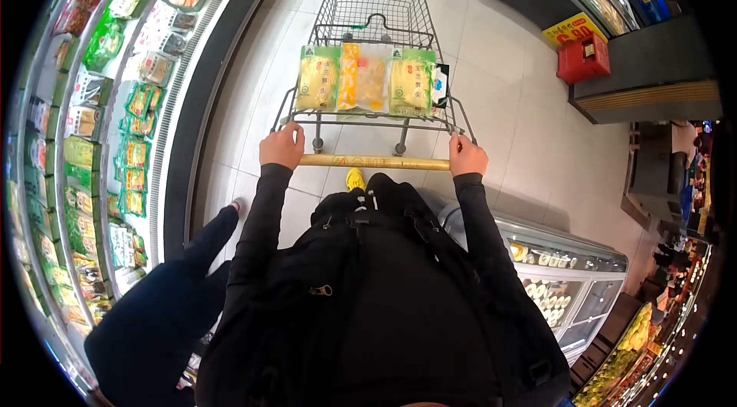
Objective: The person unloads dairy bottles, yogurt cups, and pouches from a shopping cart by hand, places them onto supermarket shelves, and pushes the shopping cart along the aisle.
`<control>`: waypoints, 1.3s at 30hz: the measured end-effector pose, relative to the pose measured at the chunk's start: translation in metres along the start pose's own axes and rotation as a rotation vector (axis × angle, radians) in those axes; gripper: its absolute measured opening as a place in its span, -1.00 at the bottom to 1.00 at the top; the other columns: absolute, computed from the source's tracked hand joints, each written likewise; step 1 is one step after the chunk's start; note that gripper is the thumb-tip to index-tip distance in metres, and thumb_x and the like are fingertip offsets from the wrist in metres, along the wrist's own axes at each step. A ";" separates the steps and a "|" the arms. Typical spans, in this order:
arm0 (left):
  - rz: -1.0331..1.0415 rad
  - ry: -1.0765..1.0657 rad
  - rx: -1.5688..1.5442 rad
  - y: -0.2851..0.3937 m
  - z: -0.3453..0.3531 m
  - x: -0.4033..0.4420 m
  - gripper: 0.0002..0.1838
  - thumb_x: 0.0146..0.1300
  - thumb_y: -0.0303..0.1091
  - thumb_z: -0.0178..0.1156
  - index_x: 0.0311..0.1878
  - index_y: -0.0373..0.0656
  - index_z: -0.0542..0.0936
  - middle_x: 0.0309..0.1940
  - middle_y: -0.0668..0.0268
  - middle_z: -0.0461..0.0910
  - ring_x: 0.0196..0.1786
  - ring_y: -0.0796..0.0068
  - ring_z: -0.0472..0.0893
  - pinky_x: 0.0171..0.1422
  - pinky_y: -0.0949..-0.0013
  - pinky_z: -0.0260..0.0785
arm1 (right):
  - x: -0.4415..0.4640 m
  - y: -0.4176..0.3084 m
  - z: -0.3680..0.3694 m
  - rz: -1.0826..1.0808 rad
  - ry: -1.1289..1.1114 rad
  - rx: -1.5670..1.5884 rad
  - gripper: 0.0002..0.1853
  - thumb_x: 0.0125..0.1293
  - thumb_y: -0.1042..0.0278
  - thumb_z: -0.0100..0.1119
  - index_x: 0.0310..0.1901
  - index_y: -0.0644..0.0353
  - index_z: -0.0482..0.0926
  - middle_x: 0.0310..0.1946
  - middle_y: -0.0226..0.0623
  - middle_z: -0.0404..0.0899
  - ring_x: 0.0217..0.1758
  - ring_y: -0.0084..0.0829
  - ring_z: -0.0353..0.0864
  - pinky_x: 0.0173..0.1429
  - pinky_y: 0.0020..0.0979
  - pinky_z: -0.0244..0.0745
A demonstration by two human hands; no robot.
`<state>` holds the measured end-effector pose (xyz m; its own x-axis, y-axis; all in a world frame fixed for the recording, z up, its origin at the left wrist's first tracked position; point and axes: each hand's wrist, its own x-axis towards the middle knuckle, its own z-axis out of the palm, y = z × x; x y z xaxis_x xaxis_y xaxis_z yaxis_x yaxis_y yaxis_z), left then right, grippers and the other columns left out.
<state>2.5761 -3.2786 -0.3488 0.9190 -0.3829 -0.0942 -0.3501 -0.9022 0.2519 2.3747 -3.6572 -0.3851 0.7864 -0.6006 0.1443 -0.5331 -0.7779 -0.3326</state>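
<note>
A wire shopping cart (376,8) stands in front of me, with its yellow handle bar (374,162) running across between my hands. My left hand (282,146) is closed around the bar's left end, and my right hand (467,155) is closed around its right end. Near the handle, the cart carries a green-edged food packet (317,82) on the left. An orange and clear packet (365,81) is in the middle, beside a second green-edged packet (411,85) on the right. A small dark item with a white and blue face (441,85) sits at the far right.
Along the left runs a refrigerated shelf (146,100) of packaged food, bounded by a dark base edge (201,100). Another person's dark-clothed leg (203,242) is close on my left. A glass display fridge (549,261) stands at right; a red box (583,58) is ahead right.
</note>
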 end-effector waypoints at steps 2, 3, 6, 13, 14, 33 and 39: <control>0.008 0.004 -0.001 0.005 0.006 0.032 -0.82 0.41 -0.14 0.22 -0.23 0.02 0.68 -0.63 0.16 0.64 -0.46 -0.03 0.68 -0.30 -0.06 0.52 | 0.030 0.005 0.011 0.004 -0.016 -0.008 -0.58 0.45 0.04 0.24 -0.55 0.06 0.56 -0.72 -0.23 0.52 -0.61 -0.05 0.59 -0.46 -0.06 0.47; 0.008 -0.005 0.002 0.009 0.008 0.045 -0.82 0.41 -0.14 0.22 -0.23 0.02 0.68 -0.63 0.16 0.64 -0.46 -0.03 0.68 -0.30 -0.06 0.52 | 0.043 0.006 0.017 0.008 -0.011 -0.007 -0.58 0.45 0.05 0.25 -0.55 0.06 0.56 -0.72 -0.23 0.52 -0.61 -0.06 0.59 -0.47 -0.07 0.46; 0.011 0.009 0.005 0.018 0.011 0.090 -0.83 0.41 -0.15 0.23 -0.24 0.02 0.68 -0.64 0.17 0.63 -0.47 -0.02 0.68 -0.33 -0.05 0.51 | 0.085 0.006 0.029 0.008 0.008 -0.005 -0.59 0.44 0.08 0.27 -0.56 0.06 0.55 -0.73 -0.24 0.51 -0.62 -0.08 0.58 -0.49 -0.09 0.44; -0.022 0.004 0.006 0.040 0.023 0.195 -0.86 0.39 -0.22 0.21 -0.29 0.00 0.61 -0.61 0.15 0.64 -0.52 0.00 0.66 -0.40 -0.04 0.47 | 0.193 0.015 0.063 -0.033 0.012 0.021 -0.59 0.40 0.12 0.33 -0.60 0.04 0.52 -0.76 -0.27 0.44 -0.66 -0.12 0.51 -0.53 -0.12 0.39; -0.009 0.016 0.040 0.041 0.027 0.213 -0.86 0.38 -0.22 0.21 -0.29 -0.01 0.60 -0.61 0.14 0.64 -0.51 -0.01 0.67 -0.38 -0.06 0.48 | 0.212 0.015 0.071 -0.031 -0.002 0.018 -0.60 0.39 0.13 0.34 -0.60 0.04 0.52 -0.76 -0.27 0.44 -0.66 -0.12 0.51 -0.53 -0.12 0.38; -0.068 0.093 -0.012 0.037 0.056 0.543 -0.88 0.38 -0.24 0.21 -0.27 -0.02 0.57 -0.62 0.11 0.63 -0.51 -0.07 0.65 -0.38 -0.09 0.47 | 0.536 -0.035 0.166 -0.246 -0.011 0.128 -0.59 0.47 0.18 0.24 -0.57 0.08 0.47 -0.69 -0.22 0.48 -0.63 -0.07 0.49 -0.49 -0.07 0.35; -0.074 0.060 0.036 0.049 0.074 0.652 -0.85 0.38 -0.20 0.19 -0.27 -0.02 0.58 -0.60 0.09 0.65 -0.49 -0.06 0.68 -0.36 -0.09 0.50 | 0.652 -0.037 0.210 -0.195 -0.112 0.107 -0.57 0.51 0.09 0.15 -0.55 0.08 0.49 -0.65 -0.18 0.51 -0.56 -0.01 0.57 -0.46 -0.02 0.42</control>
<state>3.1449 -3.5871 -0.4693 0.9514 -0.3033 -0.0529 -0.2861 -0.9345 0.2118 2.9722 -3.9815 -0.4742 0.9042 -0.4119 0.1133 -0.3363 -0.8498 -0.4058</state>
